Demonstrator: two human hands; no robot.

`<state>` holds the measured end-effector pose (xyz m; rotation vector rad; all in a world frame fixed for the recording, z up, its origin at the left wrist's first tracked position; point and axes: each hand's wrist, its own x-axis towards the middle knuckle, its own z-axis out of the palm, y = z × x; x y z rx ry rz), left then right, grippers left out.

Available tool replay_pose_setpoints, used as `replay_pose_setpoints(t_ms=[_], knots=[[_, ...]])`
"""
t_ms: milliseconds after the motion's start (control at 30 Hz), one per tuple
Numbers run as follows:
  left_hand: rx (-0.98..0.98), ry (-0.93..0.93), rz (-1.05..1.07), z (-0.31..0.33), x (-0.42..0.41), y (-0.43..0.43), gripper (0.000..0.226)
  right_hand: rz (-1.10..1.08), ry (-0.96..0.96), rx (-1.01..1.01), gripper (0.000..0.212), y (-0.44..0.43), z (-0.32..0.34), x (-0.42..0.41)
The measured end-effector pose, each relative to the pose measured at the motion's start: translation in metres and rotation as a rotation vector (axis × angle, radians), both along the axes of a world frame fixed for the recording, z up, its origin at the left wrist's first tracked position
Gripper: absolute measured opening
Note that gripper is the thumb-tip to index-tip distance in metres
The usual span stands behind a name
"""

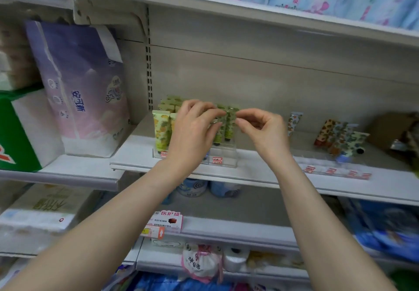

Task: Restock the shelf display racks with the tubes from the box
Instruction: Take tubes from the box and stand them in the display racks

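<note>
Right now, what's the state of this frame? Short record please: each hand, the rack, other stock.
left hand: fingers pinch tops of green patterned plastic tubes
right hand: pinches the same tubes' crimped tops
clear acrylic display rack: holds the green tubes upright
yellow pineapple-print tubes: upright, left of the hands
loose patterned tubes: heaped on white metal shelf, to the right
brown cardboard box: far right, blurred

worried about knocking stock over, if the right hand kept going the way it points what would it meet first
The green tubes, whose tops the right hand seems to pinch; just past them, the left hand. Depth is unclear.
</note>
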<state>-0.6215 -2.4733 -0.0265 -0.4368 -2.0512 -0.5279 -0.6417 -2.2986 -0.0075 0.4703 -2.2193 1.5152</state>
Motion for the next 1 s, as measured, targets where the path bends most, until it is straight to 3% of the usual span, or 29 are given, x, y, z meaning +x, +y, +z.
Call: replay_pose_setpoints(t_ms=[400,1000], knots=[[0.005,-0.006,-0.153,-0.003,-0.011,0.093,0.020,-0.168,0.045,0.007,0.017,0.091,-0.008,0.021],[0.062,-0.072,-0.238,-0.010,-0.030,0.318,0.022,-0.233,0.034,0.099,0.019,0.312,-0.008,0.013]])
